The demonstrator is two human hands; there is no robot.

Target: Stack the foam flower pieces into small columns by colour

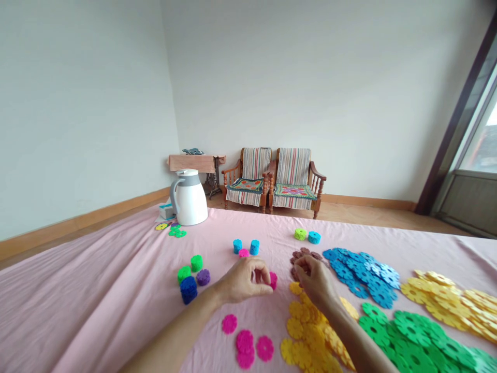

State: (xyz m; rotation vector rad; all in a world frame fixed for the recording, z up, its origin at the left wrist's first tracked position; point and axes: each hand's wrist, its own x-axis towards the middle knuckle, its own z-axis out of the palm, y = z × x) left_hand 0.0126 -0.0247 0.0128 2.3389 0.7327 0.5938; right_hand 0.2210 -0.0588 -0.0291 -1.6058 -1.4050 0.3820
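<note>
My left hand is closed at the fingertips on a pink flower-shaped plastic disc, which stands on edge above the cloth. My right hand reaches over the pile of brown flower discs, its fingers curled together; whatever is between them is hidden. Loose pink discs lie in front of my left hand. Beyond it are two light-blue stacks and a pink stack. Under my right forearm spreads a heap of orange-yellow discs.
Left of my hands stand green, purple and dark-blue stacks. Blue, yellow and green heaps cover the right side. A white thermos jug stands on the pink cloth at the back left.
</note>
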